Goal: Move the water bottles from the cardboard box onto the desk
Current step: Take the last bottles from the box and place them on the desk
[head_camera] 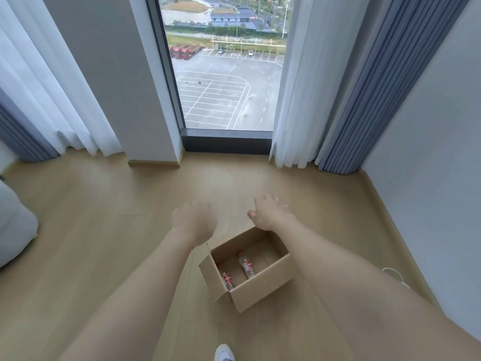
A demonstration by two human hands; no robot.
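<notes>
Left hand (194,220), right hand (270,213) near box (263,293) (bottles (247,267) inside).

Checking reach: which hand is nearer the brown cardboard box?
Right: right hand hovers over the far rim of the brown cardboard box; left hand lies beyond its left corner.

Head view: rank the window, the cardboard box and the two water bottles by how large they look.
1. window
2. cardboard box
3. left water bottle and right water bottle: they look alike, so no ranking between them.
</notes>
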